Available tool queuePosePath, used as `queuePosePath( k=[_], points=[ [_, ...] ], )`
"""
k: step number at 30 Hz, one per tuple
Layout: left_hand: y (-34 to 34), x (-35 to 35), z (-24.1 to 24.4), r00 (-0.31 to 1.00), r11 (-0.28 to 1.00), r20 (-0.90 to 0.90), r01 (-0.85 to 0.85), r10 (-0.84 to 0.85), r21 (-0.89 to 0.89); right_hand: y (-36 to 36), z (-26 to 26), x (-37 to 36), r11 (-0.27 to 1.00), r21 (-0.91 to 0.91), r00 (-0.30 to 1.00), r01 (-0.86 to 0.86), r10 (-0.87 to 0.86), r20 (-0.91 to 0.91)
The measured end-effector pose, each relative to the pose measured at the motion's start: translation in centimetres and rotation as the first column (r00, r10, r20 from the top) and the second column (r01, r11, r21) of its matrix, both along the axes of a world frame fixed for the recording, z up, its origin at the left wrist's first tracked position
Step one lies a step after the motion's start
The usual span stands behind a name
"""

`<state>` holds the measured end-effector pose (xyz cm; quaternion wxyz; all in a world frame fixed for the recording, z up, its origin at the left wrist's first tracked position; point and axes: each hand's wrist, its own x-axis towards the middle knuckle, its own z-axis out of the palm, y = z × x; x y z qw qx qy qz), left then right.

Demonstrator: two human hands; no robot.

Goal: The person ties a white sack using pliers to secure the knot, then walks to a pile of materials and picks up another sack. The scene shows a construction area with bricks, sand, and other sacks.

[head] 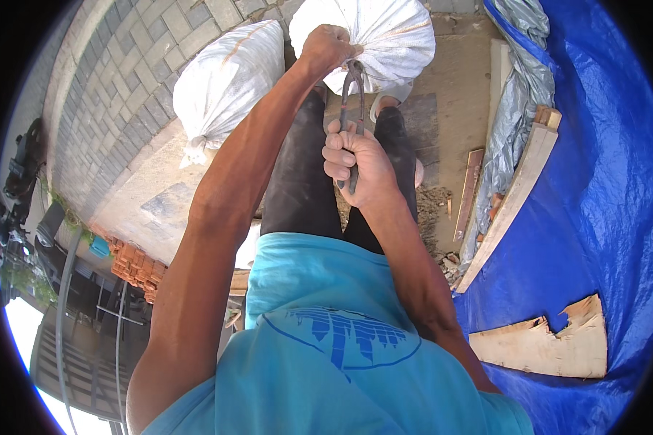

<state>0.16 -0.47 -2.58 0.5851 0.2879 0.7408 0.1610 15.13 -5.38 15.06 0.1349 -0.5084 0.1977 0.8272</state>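
A full white woven sack [392, 38] stands in front of my feet, its mouth gathered in folds toward me. My left hand [329, 48] grips the gathered neck of this sack. In my right hand [362, 157] is a pair of end-cutting pincers [361, 100], fingers wrapped round both handles. The pincers' head points away from me and lies against the sack's neck, just below my left fingers. What is between the jaws is too small to tell. Left of my legs lies a second white woven sack [234, 76], full and tied at its neck.
On the right, a blue tarpaulin [593, 179] bears wooden planks [514, 204] and a broken plywood piece [549, 342]. A silver sheet [514, 114] lies bunched along its edge. Stacked red bricks [133, 266] and a motorcycle [24, 157] are at left, beside block paving [136, 65].
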Motion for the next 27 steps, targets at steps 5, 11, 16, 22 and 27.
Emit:
queuePosePath(
  k=[5,11,16,22,27],
  points=[
    [-0.7,0.0,-1.2,1.000,0.997,-0.016,-0.003,0.004,0.075,1.5,0.6,0.8,0.917,0.072,0.909,-0.393,0.375,0.185],
    [-0.2,0.1,1.0,0.997,0.995,0.030,-0.072,0.070,0.073,3.9,1.0,2.2,0.579,0.126,0.573,-0.805,0.706,0.417],
    [-0.1,0.2,1.1,0.997,0.996,0.011,-0.070,0.070,0.056,5.0,0.9,2.6,0.163,0.076,0.175,-0.984,0.769,0.615],
    [-0.2,0.0,-0.1,0.998,0.996,-0.039,-0.037,0.040,0.078,5.5,1.9,3.4,-0.702,-0.179,-0.396,-0.689,0.157,0.905],
    [-0.1,-1.7,1.0,0.977,0.994,0.187,-0.109,0.103,0.023,7.8,0.4,7.4,-0.613,0.000,-0.257,-0.790,0.331,0.908]
  ],
)
